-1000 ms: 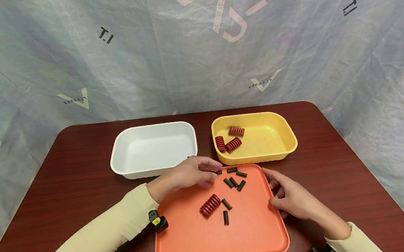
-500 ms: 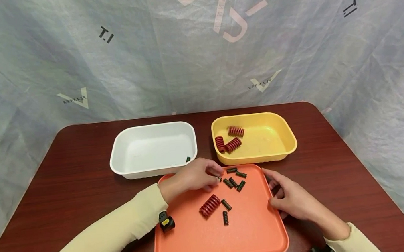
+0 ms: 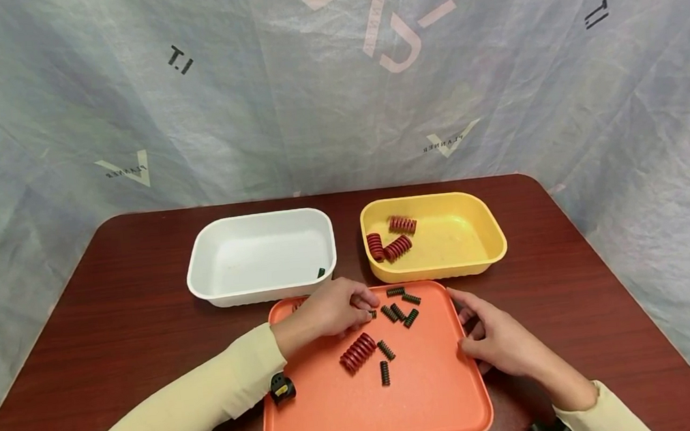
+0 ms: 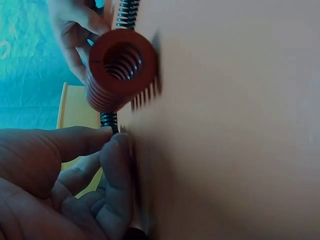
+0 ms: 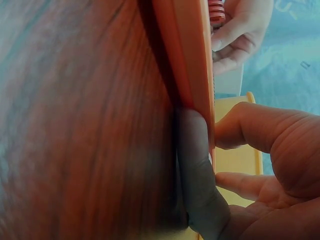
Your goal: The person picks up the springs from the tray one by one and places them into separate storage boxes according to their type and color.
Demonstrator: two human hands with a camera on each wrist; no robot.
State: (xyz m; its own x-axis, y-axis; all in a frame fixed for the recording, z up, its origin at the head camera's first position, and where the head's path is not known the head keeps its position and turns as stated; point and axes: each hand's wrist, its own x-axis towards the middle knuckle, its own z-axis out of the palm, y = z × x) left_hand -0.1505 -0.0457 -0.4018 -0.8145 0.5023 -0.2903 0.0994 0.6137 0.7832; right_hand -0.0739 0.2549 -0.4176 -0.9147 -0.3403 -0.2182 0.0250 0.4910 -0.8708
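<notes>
My left hand point(image 3: 335, 309) is low over the upper part of an orange tray point(image 3: 435, 399). Its thumb and fingertips pinch a small dark coil spring point(image 3: 373, 314), whose end pokes out in the head view. Just right of that hand lie several more small dark springs point(image 3: 411, 317). A thick red coil spring point(image 3: 358, 352) rests on the tray nearer to me; the left wrist view shows its hollow end point(image 4: 122, 62). At the tray's right side my right hand point(image 3: 500, 335) grips the rim point(image 5: 192, 55), thumb on top and a finger against the outside.
Behind the tray stand a white bin point(image 3: 266, 295) holding one dark spring point(image 3: 321, 272) and a yellow bin point(image 3: 448, 269) with several red springs point(image 3: 398, 247). Another red spring point(image 3: 297, 305) peeks out behind the left forearm. Dark wood table point(image 3: 574, 305) surrounds the tray.
My left hand has come down and toward me from the tray's far edge, its fingers closing on a small spring and bringing it along. My right hand stays on the rim.
</notes>
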